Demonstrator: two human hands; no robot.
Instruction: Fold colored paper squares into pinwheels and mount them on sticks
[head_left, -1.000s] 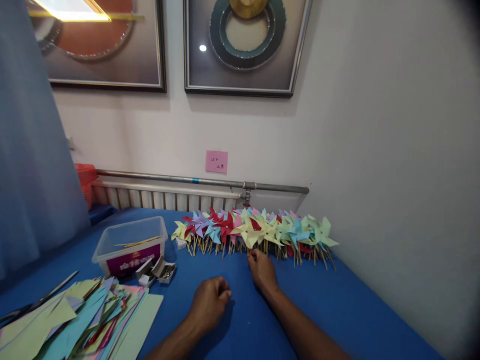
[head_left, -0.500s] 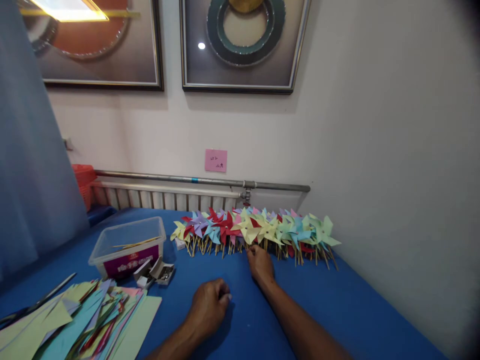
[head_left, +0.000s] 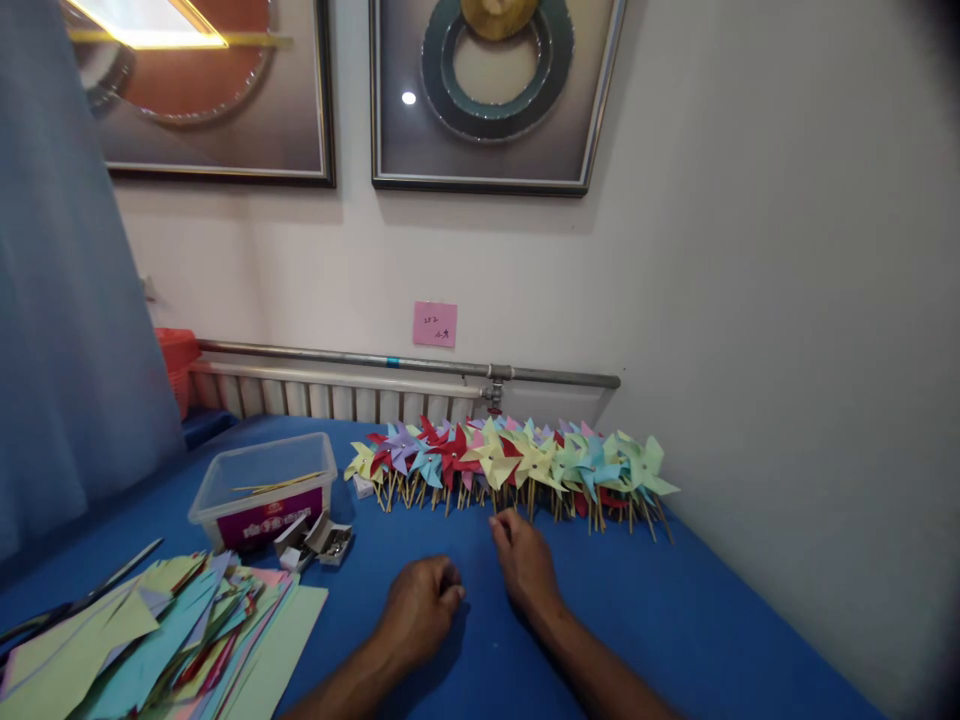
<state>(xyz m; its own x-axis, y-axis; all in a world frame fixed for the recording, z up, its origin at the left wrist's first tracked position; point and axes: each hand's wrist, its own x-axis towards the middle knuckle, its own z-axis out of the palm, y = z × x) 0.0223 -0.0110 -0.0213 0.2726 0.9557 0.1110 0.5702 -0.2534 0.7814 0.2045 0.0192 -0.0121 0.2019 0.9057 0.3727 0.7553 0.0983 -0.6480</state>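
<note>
A long row of paper pinwheels [head_left: 510,462] on wooden sticks lies along the back of the blue table [head_left: 675,610], in red, yellow, green, blue and purple. My right hand [head_left: 525,562] rests on the table just in front of the row's middle, fingers loosely curled, a short gap from the stick ends, holding nothing that shows. My left hand [head_left: 420,608] lies closer to me as a loose fist on the cloth, also with nothing visible in it.
A clear plastic tub [head_left: 259,487] with a few sticks stands at the left, small open boxes of pins [head_left: 315,540] beside it. A heap of cut coloured paper [head_left: 150,640] fills the near left. A radiator [head_left: 330,395] and wall bound the back, another wall the right.
My right hand has drawn back toward me from the pinwheel sticks it was touching. The left hand has stayed put.
</note>
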